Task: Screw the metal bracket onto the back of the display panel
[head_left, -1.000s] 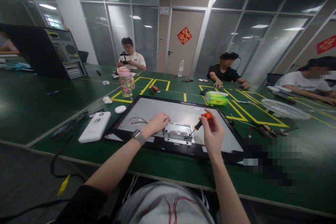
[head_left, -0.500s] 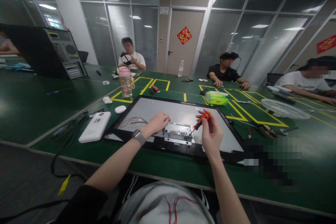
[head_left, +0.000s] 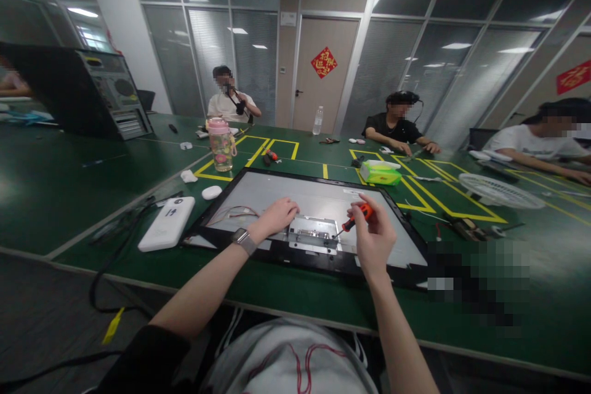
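A monitor panel [head_left: 258, 191] lies face down on the green table, its silver back up inside a black frame. A small metal bracket [head_left: 314, 234] is fixed near its front edge. My left hand [head_left: 277, 215] rests curled on the panel just left of the bracket, a watch on its wrist. My right hand [head_left: 376, 237] is closed on an orange-handled screwdriver [head_left: 353, 220], whose tip points down-left at the bracket's right end. Thin red wires [head_left: 231, 214] run across the panel to the left.
A white power bank [head_left: 167, 223] with a black cable lies left of the panel. A pink bottle [head_left: 221, 144], a green tissue pack [head_left: 381, 173], a white fan grille [head_left: 501, 191] and a black computer case [head_left: 92, 95] stand around. Three people sit across the table.
My right hand's fingers have shifted slightly on the screwdriver handle while the tip stays at the bracket. The person at the far left raised a dark object to their face.
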Available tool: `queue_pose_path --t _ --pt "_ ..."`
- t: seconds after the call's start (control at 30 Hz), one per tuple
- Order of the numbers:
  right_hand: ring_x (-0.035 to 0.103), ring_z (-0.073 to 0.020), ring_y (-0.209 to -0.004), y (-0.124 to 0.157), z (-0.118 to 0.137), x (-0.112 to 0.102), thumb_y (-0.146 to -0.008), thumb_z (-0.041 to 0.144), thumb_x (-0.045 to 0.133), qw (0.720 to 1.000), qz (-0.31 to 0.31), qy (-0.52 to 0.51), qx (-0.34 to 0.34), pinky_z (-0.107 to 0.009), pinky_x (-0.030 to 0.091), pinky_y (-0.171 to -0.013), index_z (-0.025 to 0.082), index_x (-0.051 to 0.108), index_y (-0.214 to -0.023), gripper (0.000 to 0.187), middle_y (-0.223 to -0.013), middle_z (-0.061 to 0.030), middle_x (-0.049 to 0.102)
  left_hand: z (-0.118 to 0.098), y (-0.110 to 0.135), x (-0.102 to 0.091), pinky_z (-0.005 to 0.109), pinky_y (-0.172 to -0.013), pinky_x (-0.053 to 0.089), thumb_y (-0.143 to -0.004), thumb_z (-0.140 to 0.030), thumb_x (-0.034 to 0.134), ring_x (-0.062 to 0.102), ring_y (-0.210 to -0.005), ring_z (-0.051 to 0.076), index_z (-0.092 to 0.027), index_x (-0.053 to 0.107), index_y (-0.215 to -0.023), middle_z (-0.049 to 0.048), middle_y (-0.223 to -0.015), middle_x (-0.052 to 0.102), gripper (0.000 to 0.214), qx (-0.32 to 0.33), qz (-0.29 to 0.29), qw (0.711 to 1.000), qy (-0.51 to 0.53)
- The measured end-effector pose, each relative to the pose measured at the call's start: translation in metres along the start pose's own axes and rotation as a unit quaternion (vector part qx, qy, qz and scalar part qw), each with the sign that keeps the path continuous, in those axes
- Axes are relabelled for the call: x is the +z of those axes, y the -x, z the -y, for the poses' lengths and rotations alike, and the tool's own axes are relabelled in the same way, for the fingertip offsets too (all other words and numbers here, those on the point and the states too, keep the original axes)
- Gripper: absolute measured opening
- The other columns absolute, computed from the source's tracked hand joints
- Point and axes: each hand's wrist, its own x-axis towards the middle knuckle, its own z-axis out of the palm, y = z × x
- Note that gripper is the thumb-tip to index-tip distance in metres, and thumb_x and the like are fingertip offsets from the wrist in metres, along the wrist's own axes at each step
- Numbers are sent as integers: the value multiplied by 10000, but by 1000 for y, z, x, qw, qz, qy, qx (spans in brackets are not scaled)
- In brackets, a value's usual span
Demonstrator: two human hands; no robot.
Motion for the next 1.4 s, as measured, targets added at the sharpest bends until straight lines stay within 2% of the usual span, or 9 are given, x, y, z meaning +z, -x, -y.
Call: queue_pose_path --t 0.13,0.2,0.3,0.43,0.67,0.83,1.07,1.2,1.4 --pt "684 -188 -929 0 1 3 -940 295 479 998 35 -58 14 -374 556 -822 202 518 -1161 243 -1118 -104 631 1 0 1 309 -890 457 -945 -196 383 591 -931 195 -148 685 -979 86 -958 620 307 0 -3 1000 6" --pt "673 -197 -982 -1 0 2 -957 294 438 999 45 -30 3 -383 538 -853 198 512 -1148 227 -1153 -116 624 2 0 1 309 -884 459 -945 -198 383 592 -925 195 -152 685 -981 82 -948 618 308 -1 -3 1000 4" --pt "643 -176 -815 -2 1 -2 -927 299 502 992 33 107 -63 -344 514 -760 182 561 -1102 219 -972 -82 645 1 0 1 305 -876 461 -942 -190 383 594 -919 193 -151 688 -981 81 -944 617 310 -5 -1 1000 1" --pt "458 -118 -581 -3 5 -4 -868 272 608 967 -6 208 -147 -267 433 -586 166 617 -1032 195 -719 6 504 -1 0 -1 307 -873 465 -939 -190 388 597 -910 193 -150 691 -986 80 -946 615 310 -7 -1 1000 2" --pt "585 -155 -762 2 -1 -4 -931 185 464 977 64 140 -149 -314 494 -728 186 521 -1262 336 -913 -63 618 -1 1 -1 314 -897 458 -937 -174 383 593 -935 195 -140 690 -980 88 -961 623 312 -1 0 1000 3" --pt "607 -152 -803 4 -3 -5 -956 167 377 979 94 120 -136 -310 498 -728 200 463 -1313 368 -1025 -90 644 -1 0 -1 311 -887 461 -939 -178 379 595 -931 193 -145 685 -983 86 -960 623 311 0 -1 1000 4" --pt "482 -127 -617 -4 8 -4 -890 216 570 966 20 197 -164 -270 432 -626 168 628 -1082 206 -730 -3 536 -1 1 -1 309 -899 458 -942 -187 379 595 -931 191 -141 688 -975 87 -956 620 314 1 -2 1000 7" --pt "475 -134 -605 -4 9 -5 -864 248 612 960 -2 210 -186 -275 424 -610 172 658 -1023 182 -709 -6 535 -2 1 -2 310 -887 463 -941 -188 378 597 -927 193 -141 689 -979 89 -957 624 317 1 -1 1000 5" --pt "642 -208 -941 1 2 -5 -950 206 390 981 37 136 -133 -384 502 -832 203 535 -1309 387 -1065 -117 672 -2 2 -2 310 -880 466 -943 -198 378 599 -915 194 -147 690 -976 86 -958 622 318 1 -2 1000 8"
